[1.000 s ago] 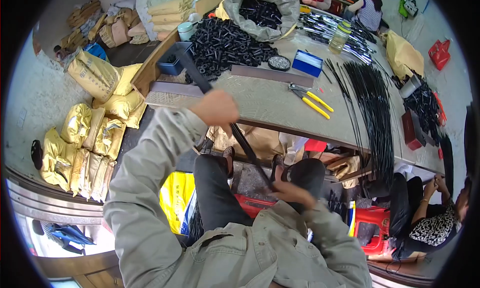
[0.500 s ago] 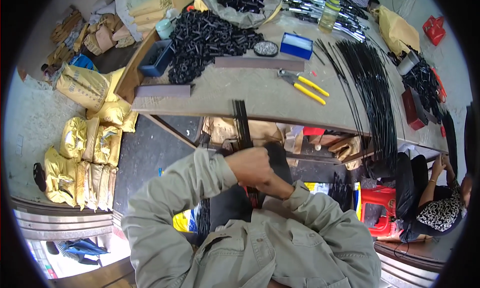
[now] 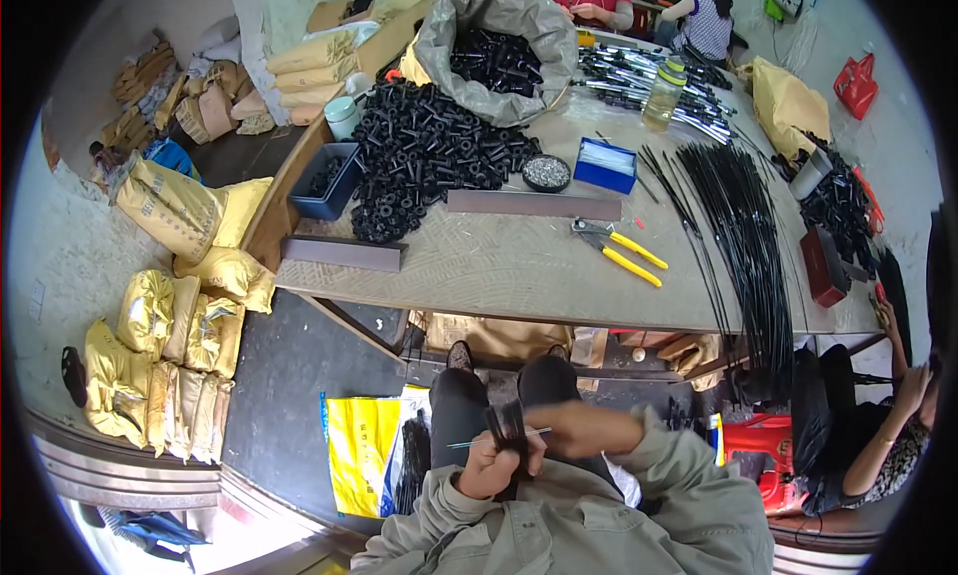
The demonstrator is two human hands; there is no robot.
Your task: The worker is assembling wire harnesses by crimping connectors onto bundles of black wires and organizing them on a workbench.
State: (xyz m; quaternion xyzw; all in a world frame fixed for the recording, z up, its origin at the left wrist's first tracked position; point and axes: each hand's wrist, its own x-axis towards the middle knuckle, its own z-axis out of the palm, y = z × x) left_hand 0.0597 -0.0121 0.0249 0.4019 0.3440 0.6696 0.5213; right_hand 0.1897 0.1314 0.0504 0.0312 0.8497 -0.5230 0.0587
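My left hand (image 3: 489, 469), low in front of my body, is closed around a bundle of thin black strands (image 3: 507, 431) whose ends stand up above the fist. A thin pale-blue strip (image 3: 469, 443) crosses the bundle and sticks out on both sides. Just right of the bundle is my right hand (image 3: 587, 428), smeared by motion. Its fingers cannot be made out, nor whether it touches the strip. More black strands (image 3: 411, 465) lie beside my left leg on a yellow and white sack (image 3: 356, 445).
The table (image 3: 479, 266) holds a heap of black plastic parts (image 3: 429, 151), yellow-handled cutters (image 3: 624, 256), a blue box (image 3: 605, 166), a round dish (image 3: 547, 173) and long black strands (image 3: 738, 226). Co-workers sit at the far side and right. A red stool (image 3: 758, 455) stands at right.
My left hand and the bundle have come down, closer to my body. My right hand has swung out to the right of the bundle. The pale-blue strip now shows. The view has tilted upward.
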